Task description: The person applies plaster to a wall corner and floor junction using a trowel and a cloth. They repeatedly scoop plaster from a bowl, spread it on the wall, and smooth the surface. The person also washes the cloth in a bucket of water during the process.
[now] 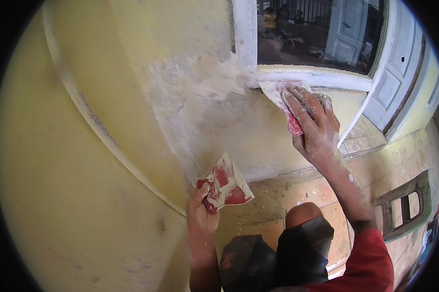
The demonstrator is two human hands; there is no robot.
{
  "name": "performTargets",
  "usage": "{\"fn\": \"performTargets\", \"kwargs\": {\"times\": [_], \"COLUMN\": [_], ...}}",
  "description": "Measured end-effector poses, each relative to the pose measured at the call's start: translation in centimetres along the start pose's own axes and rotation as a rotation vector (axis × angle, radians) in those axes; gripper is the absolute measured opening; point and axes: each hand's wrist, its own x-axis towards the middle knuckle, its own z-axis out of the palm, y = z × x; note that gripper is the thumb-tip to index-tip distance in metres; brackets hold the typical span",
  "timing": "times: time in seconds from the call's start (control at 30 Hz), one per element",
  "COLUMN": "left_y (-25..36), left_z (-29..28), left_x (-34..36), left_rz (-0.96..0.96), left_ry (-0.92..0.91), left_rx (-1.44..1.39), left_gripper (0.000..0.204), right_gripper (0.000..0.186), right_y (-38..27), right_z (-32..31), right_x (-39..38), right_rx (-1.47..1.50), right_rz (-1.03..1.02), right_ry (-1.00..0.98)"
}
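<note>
My left hand (pixel 203 208) is closed around the edge of a red flat piece smeared with off-white putty (pixel 229 186), held in front of the wall near its foot. Higher up on the right, my right hand (pixel 316 117) has its fingers laid over a thin whitish-and-red sheet (pixel 282 100), its thumb side underneath. The sheet's upper edge meets the wall just below the white window frame (pixel 316 78); whether it presses there I cannot tell. White smears coat my right fingers and forearm. On the yellow wall, a pale, uneven putty patch (pixel 200 80) spreads left of the sheet.
A raised strip (pixel 83 102) curves down the wall at left. Dark window glass (pixel 316 36) reflects the surroundings. Beyond it stands a pale blue panelled door (pixel 394 73). A greenish frame-like object (pixel 404 207) lies at right on the orange floor tiles (pixel 316 190), which have specks on them.
</note>
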Motion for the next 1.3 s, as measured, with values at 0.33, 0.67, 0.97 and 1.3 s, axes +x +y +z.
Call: {"fn": "performTargets", "kwargs": {"times": [0.33, 0.67, 0.97, 1.3], "left_y": [-1.0, -2.1, -4.5, -4.5], "left_z": [-3.1, -6.4, -9.3, -14.6], "left_x": [0.3, 0.8, 0.9, 0.1], "left_rz": [0.057, 0.09, 0.055, 0.54], "left_ry": [0.135, 0.141, 0.215, -0.015], "left_rx": [-0.02, -0.024, 0.034, 0.875], "left_gripper": [0.03, 0.027, 0.027, 0.035], "right_gripper": [0.061, 0.06, 0.074, 0.05], "right_y": [-2.6, -10.0, -15.2, -10.7], "right_z": [3.7, 7.5, 19.4, 8.4], "right_x": [-2.6, 2.4, 4.8, -2.7], "right_rx": [0.221, 0.259, 0.021, 0.647], "right_rz": [0.237, 0.615, 0.658, 0.424], "right_ry": [-0.069, 0.207, 0.175, 0.03]}}
